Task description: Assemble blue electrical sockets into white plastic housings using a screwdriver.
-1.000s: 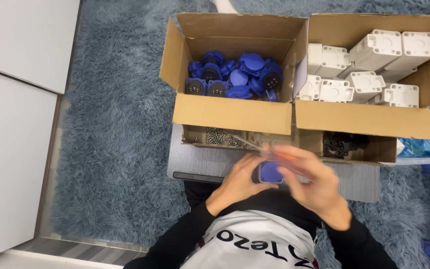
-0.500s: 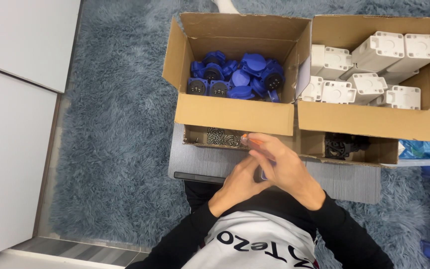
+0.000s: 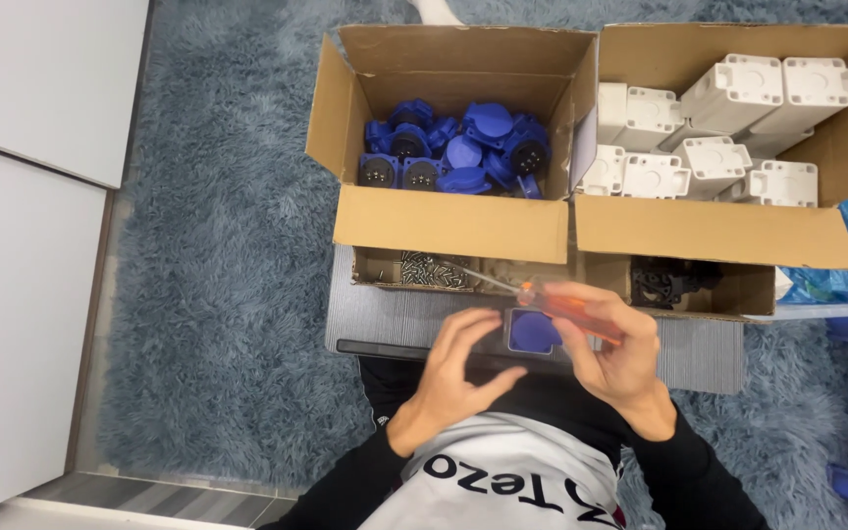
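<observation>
The right hand (image 3: 612, 355) is curled around an orange-handled screwdriver (image 3: 569, 306), whose thin shaft points toward the far left edge of the grey board (image 3: 395, 319) across the lap. The same fingers also pinch a blue socket part (image 3: 534, 331) from its right side, holding it just above the board's near edge. The left hand (image 3: 455, 378) is loosely open, fingers spread and slightly bent, its fingertips close to the blue part's left side; whether they touch it cannot be told.

At the board's far edge, a shallow tray (image 3: 377, 270) holds small metal screws (image 3: 431, 270), and black pieces (image 3: 667, 280) lie to the right. Beyond, the left cardboard box (image 3: 449, 224) contains a heap of blue sockets (image 3: 455, 149). The right cardboard box (image 3: 714, 232) holds white plastic housings (image 3: 704, 132), stacked closely.
</observation>
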